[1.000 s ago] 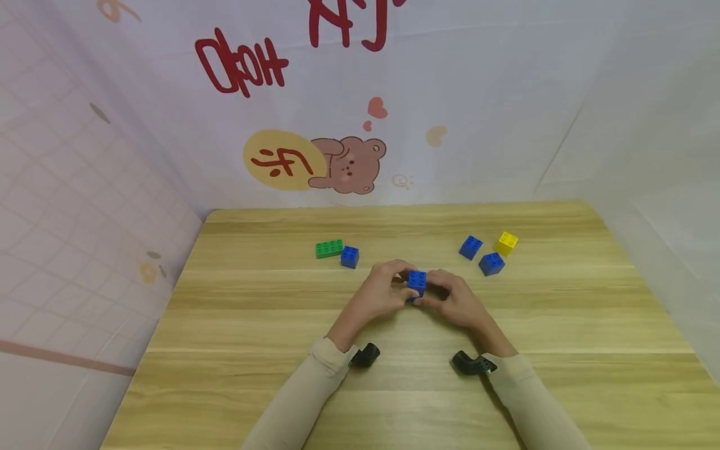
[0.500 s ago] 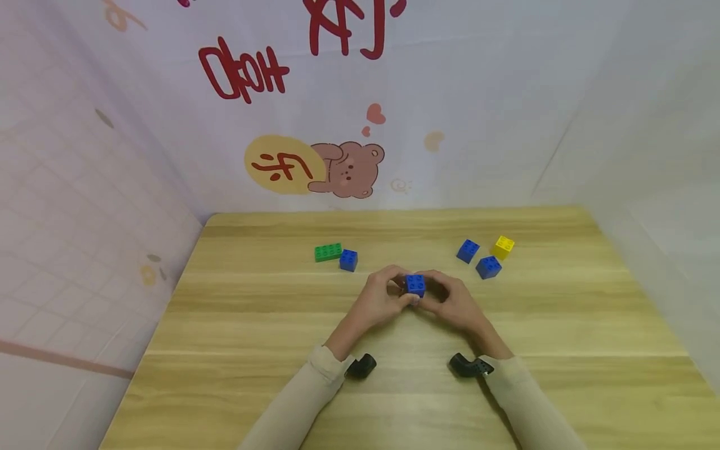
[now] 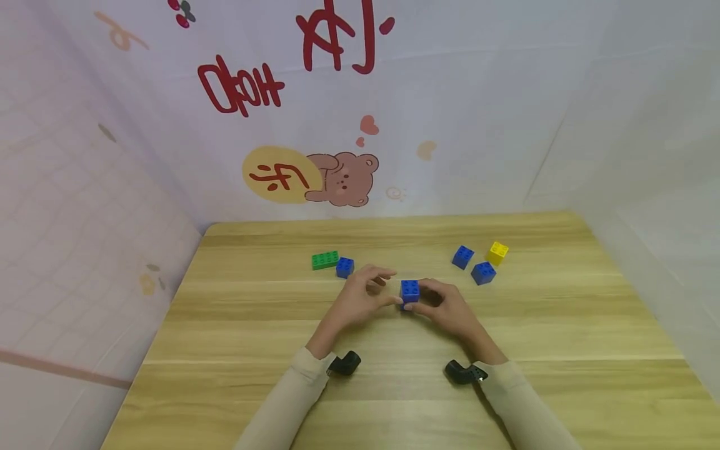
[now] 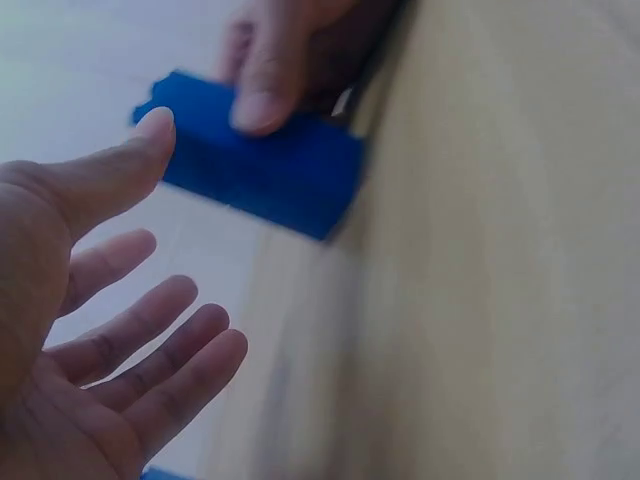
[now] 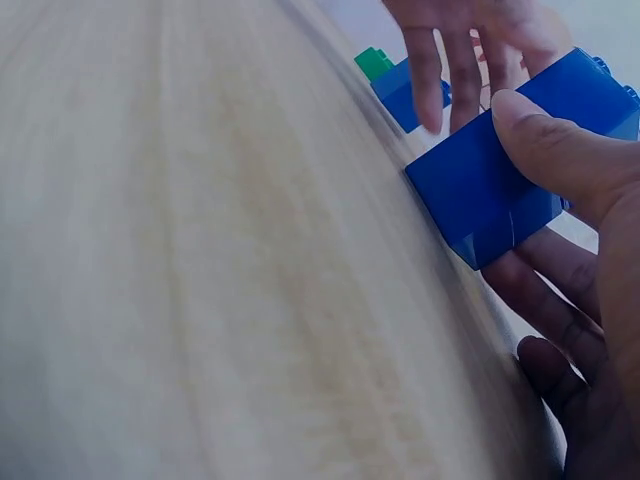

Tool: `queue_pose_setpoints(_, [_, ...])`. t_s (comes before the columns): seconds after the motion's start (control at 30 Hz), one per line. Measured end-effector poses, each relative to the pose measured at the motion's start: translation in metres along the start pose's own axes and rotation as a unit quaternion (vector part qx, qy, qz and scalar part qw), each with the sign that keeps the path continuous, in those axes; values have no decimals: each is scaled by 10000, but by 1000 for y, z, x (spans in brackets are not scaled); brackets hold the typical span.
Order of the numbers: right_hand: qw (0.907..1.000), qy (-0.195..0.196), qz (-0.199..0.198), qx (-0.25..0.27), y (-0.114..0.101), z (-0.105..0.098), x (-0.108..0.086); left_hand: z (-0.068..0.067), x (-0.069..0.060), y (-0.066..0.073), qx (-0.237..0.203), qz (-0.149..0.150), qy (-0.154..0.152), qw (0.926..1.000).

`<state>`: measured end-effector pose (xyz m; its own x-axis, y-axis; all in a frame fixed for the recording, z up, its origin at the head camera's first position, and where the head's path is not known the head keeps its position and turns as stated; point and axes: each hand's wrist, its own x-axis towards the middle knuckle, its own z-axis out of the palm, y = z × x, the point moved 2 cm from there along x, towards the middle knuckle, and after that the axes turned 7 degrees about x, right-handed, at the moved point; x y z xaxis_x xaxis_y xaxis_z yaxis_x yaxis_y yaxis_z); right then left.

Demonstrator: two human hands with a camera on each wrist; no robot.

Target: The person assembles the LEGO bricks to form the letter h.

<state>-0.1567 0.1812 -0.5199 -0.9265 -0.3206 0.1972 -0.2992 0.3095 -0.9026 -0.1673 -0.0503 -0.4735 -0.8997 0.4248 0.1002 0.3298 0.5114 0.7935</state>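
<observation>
A blue toy-brick stack (image 3: 410,290), apparently two studded bricks with a faint seam between them, stands near the middle of the wooden table. My right hand (image 3: 450,307) pinches it between thumb and fingers from the right; the thumb lies across its side in the right wrist view. Whether its base touches the tabletop, I cannot tell. To its left is my left hand (image 3: 357,300), fingers spread and holding nothing. In the left wrist view the left thumb (image 4: 120,175) overlaps the stack's studded end; contact is unclear.
Behind the left hand, a green brick (image 3: 325,260) lies beside a blue brick (image 3: 345,267). At the back right, two blue bricks (image 3: 463,257) sit near a yellow brick (image 3: 497,252). A white printed wall (image 3: 478,125) closes off the table's back.
My left hand has let go of the blue brick stack and drawn back to the left, its fingers opening. The right hand keeps its grip. The head view has tilted up slightly.
</observation>
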Motion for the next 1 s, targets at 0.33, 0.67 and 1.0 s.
queue_pose_setpoints(0.33, [9996, 18, 217, -164, 3, 0, -2, -33, -1, -6, -304, -3, 631, 9975])
queue_pose_setpoints(0.67, [9994, -3, 276, -213, 2, -1, -1, -62, -3, -19, -409, -236, 1241, 9911])
queue_pose_setpoints(1.0, [9995, -41, 297, -110, 1, 1, 0, -85, -8, -36, -314, -384, 1701, 9842])
